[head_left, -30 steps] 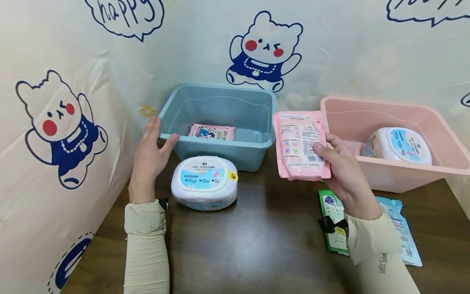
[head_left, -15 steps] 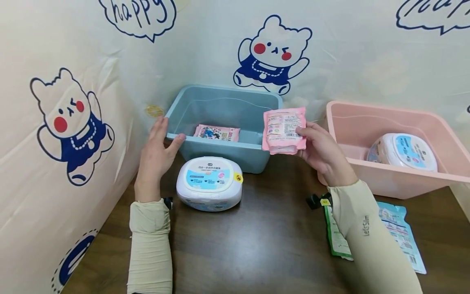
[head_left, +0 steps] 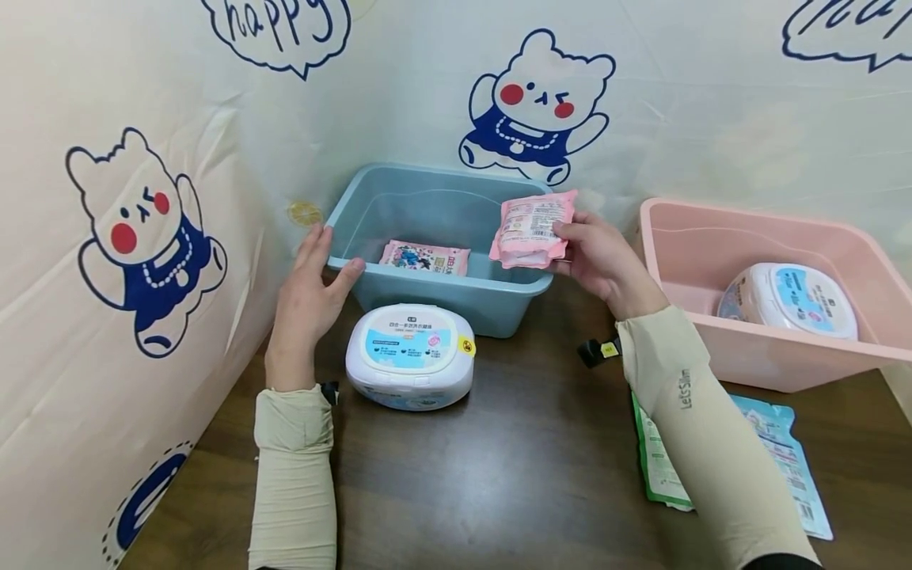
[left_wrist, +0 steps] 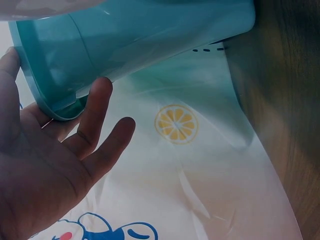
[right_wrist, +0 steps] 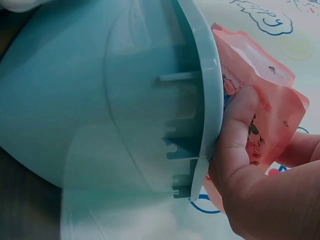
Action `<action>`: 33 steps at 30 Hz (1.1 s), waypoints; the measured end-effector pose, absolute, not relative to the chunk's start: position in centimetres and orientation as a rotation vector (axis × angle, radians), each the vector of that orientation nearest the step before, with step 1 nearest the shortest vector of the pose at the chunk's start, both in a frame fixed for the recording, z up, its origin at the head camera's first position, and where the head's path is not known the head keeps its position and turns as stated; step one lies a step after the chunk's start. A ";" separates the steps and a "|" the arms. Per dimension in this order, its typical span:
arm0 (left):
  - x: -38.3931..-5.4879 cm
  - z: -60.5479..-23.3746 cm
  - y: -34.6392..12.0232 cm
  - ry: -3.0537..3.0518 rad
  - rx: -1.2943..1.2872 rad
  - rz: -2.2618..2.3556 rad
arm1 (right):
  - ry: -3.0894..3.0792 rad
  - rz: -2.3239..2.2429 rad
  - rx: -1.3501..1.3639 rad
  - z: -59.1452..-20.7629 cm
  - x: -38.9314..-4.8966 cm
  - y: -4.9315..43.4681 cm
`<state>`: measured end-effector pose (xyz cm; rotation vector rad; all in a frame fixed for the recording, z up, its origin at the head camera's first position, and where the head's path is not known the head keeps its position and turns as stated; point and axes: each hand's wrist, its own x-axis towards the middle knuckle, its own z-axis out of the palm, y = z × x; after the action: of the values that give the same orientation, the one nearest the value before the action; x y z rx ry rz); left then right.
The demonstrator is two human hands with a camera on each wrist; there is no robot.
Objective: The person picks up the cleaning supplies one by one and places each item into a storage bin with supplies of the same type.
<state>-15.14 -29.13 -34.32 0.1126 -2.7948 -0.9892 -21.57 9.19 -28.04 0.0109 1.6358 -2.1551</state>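
My right hand [head_left: 606, 265] pinches a pink printed pouch [head_left: 533, 228], its thumb over the labelled side. That pouch is tilted above the right end of a blue plastic bin [head_left: 492, 305]. In the right wrist view the flowered side of the pouch [right_wrist: 277, 112] shows just past the bin's rim [right_wrist: 212, 90]. At the bin's left corner is my left hand [head_left: 302, 309], fingers spread and fairly straight. The left wrist view has its fingers [left_wrist: 95, 112] around the corner rim, at least touching it. Inside the bin lies a flat pink packet [head_left: 426, 258].
A white lidded tub [head_left: 409, 356] stands on the wooden table [head_left: 477, 491] before the blue bin. To the right, a pink bin [head_left: 769, 356] contains a similar tub [head_left: 805, 301]. Green [head_left: 663, 467] and light-blue [head_left: 780, 451] pouches lie partly under my right forearm. Printed cloth hangs behind.
My right hand has carried the pink pouch leftward and up, from between the two bins to over the blue bin, tipping it flatter. The left hand stays at the bin's corner.
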 end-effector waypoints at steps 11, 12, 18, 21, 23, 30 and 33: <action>-15.1 -34.3 -29.2 -2.793 0.112 -0.986 | 1.683 -2.038 0.029 -27.1 -23.6 5.8; -15.1 -34.3 -29.2 -2.793 0.111 -0.986 | 1.687 -2.033 0.033 -27.2 -23.8 5.4; -15.0 -34.3 -29.3 -2.793 0.107 -0.992 | 1.726 -1.981 0.031 -27.9 -25.0 3.7; -15.0 -34.3 -29.4 -2.791 0.108 -0.999 | 1.764 -1.931 0.021 -28.1 -25.2 3.1; -15.0 -34.3 -29.4 -2.789 0.107 -1.005 | 1.791 -1.905 0.019 -28.2 -25.3 2.9; -15.2 -34.4 -29.2 -2.783 0.113 -0.994 | 1.838 -1.866 -0.002 -28.3 -25.5 2.9; -15.2 -34.3 -29.0 -2.781 0.120 -0.992 | 1.858 -1.846 -0.010 -28.3 -25.6 2.9</action>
<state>-15.18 -29.02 -34.33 0.1202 -2.7810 -0.9917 -25.57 2.90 -28.33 -0.0103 1.8576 -1.8459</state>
